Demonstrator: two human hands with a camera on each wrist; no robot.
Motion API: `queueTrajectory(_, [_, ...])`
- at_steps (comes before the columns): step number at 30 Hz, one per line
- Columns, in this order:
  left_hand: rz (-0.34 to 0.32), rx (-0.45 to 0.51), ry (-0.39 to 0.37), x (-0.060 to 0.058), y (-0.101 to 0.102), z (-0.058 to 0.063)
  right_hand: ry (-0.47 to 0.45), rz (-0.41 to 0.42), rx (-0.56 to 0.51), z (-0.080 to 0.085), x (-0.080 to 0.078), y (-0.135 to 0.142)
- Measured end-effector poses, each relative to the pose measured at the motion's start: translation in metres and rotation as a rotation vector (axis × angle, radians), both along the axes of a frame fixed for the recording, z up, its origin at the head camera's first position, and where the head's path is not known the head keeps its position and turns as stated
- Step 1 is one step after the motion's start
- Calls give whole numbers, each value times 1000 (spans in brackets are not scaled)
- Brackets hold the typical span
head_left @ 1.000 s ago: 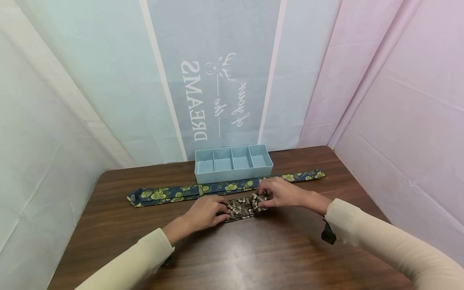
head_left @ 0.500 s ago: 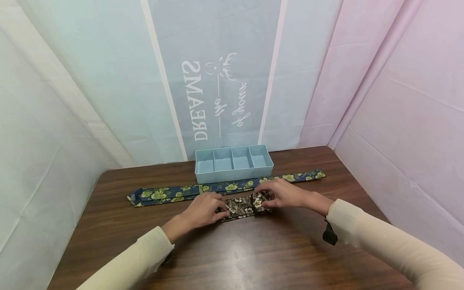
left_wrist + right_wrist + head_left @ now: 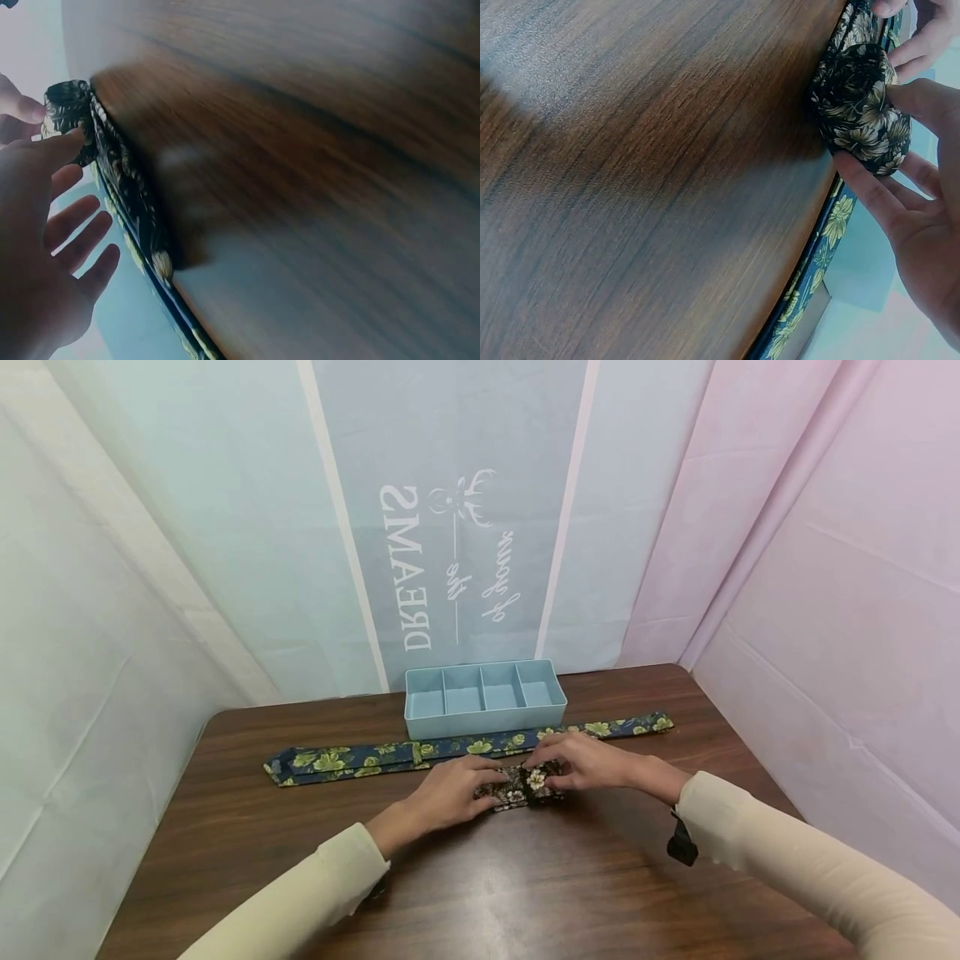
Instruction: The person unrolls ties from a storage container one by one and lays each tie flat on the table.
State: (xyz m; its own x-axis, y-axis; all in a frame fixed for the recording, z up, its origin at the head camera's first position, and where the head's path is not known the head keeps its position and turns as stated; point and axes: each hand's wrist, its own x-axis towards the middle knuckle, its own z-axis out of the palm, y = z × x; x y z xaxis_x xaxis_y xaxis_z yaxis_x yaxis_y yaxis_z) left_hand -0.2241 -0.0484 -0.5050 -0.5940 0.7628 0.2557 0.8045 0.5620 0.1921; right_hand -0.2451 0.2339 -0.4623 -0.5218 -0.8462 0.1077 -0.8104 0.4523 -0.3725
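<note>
A dark floral necktie (image 3: 511, 794) lies near the middle of the table, its right end wound into a thick roll (image 3: 859, 105). My right hand (image 3: 588, 762) holds this roll between thumb and fingers. At the flat, unrolled part, my left hand (image 3: 452, 792) touches the tie with its thumb and fingertips. In the left wrist view the fingers (image 3: 79, 236) of that hand are spread and fairly straight beside the tie. A blue necktie (image 3: 330, 762) with yellow-green flowers lies stretched out just behind, partly hidden by my right hand.
A light blue tray (image 3: 483, 724) with several compartments stands behind the blue tie, near the back edge of the brown wooden table (image 3: 480, 893). Fabric curtains (image 3: 480, 443) hang behind and at both sides.
My left hand first slid slightly left along the dark tie, then moved right, closer to the roll. Less flat tie shows between the hands. My right hand stays nearly in place on the roll.
</note>
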Motion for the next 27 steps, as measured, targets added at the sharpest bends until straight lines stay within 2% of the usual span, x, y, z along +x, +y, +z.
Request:
queueTrajectory(12, [-23,-35,-21,-4,15,-7,-55,-49,-16,-6,-3,6])
queueTrajectory(17, [-33,-50,-16,-5,17,-11,13,-50,-48,-8,-3,5])
queueTrajectory(22, [-29,-56,-15,-5,16,-14,145,-128,-29,-9,-2,2])
queueTrajectory(27, [-29,-62,-31,-4,14,-15,186,-180,11,-9,-1,3])
